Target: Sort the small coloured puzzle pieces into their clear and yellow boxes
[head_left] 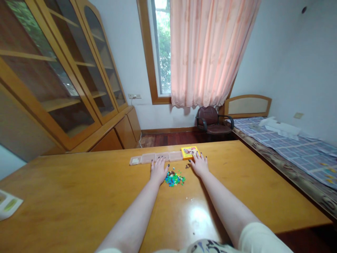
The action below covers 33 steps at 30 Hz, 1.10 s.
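Note:
My left hand [159, 170] lies with its fingers spread at the near edge of a row of clear plastic trays [149, 158], just left of a pile of small colourful building bricks [174, 179]. The bricks are mostly blue and green, with some brown, white and yellow. My right hand [199, 165] rests flat, fingers apart, at the lower right corner of a yellow box [189, 152] with printed pictures. Beside its thumb is a small brown piece [187, 166], too small to make out. Neither hand holds anything.
The things lie on a wide wooden table [79, 196]. A white and green object [9, 205] sits at the left edge. Beyond are a glass-door cabinet [65, 70], a brown armchair [213, 121] and a bed [286, 140] along the right.

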Each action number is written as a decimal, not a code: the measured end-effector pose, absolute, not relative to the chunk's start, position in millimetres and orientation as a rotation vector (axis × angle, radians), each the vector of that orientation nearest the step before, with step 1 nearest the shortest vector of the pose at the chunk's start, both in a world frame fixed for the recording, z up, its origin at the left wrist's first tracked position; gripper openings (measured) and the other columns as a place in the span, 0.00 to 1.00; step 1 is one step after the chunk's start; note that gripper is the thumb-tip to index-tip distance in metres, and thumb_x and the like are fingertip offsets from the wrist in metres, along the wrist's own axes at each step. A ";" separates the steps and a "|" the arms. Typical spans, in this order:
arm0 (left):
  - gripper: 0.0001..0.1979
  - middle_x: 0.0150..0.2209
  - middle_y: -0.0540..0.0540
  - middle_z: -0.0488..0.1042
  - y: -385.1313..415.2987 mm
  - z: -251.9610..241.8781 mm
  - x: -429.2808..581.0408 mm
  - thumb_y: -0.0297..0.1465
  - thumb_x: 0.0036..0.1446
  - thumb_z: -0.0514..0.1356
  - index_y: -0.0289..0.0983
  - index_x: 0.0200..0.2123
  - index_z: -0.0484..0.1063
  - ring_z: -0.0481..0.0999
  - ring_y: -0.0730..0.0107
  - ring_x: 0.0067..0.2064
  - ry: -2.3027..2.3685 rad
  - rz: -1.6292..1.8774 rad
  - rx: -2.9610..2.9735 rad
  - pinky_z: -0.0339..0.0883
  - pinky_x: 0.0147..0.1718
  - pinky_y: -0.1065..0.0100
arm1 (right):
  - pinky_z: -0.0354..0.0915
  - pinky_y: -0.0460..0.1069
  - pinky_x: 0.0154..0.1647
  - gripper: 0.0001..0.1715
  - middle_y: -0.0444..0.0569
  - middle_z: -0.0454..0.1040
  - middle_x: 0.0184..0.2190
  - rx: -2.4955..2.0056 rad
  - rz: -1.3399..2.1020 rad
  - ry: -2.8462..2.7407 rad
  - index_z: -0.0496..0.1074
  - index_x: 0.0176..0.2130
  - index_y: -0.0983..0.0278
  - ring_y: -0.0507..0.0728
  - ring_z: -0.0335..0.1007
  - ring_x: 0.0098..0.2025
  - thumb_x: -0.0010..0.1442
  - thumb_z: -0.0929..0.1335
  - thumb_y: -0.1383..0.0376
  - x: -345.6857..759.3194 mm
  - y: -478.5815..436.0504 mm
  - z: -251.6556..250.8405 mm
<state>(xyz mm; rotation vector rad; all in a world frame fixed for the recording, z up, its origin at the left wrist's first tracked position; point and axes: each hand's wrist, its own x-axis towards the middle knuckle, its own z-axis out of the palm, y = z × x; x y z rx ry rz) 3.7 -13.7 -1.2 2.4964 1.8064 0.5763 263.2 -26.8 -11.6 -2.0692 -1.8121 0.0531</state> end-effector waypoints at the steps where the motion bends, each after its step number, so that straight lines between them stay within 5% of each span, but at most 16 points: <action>1: 0.24 0.60 0.42 0.60 -13.8 -1.2 3.8 0.39 0.59 0.47 0.39 0.57 0.60 0.54 0.59 0.62 1.812 0.582 2.495 0.37 0.61 0.49 | 0.38 0.67 0.59 0.32 0.55 0.52 0.63 -2.074 0.063 -1.824 0.56 0.60 0.59 0.67 0.42 0.63 0.61 0.57 0.50 263.4 -26.1 -10.1; 10: 0.23 0.60 0.43 0.60 -14.7 -1.4 2.5 0.37 0.58 0.48 0.39 0.57 0.60 0.54 0.59 0.62 1.807 0.581 2.480 0.37 0.61 0.50 | 0.43 0.61 0.59 0.28 0.55 0.58 0.60 -2.062 -0.029 -1.760 0.62 0.57 0.60 0.66 0.47 0.61 0.62 0.57 0.52 265.0 -33.7 -7.3; 22: 0.27 0.62 0.43 0.56 -13.1 -4.6 3.2 0.39 0.57 0.50 0.38 0.59 0.56 0.51 0.59 0.63 1.785 0.528 2.535 0.37 0.61 0.48 | 0.35 0.62 0.61 0.30 0.56 0.55 0.61 -2.064 -0.020 -1.891 0.58 0.59 0.63 0.65 0.44 0.63 0.61 0.58 0.53 262.6 -31.8 -6.3; 33: 0.24 0.59 0.42 0.61 -11.5 -3.9 4.2 0.36 0.56 0.50 0.37 0.56 0.61 0.56 0.59 0.61 1.834 0.597 2.494 0.38 0.61 0.48 | 0.36 0.58 0.64 0.31 0.50 0.52 0.63 -1.575 0.010 -2.324 0.56 0.60 0.60 0.60 0.43 0.65 0.61 0.58 0.52 231.2 -18.1 19.6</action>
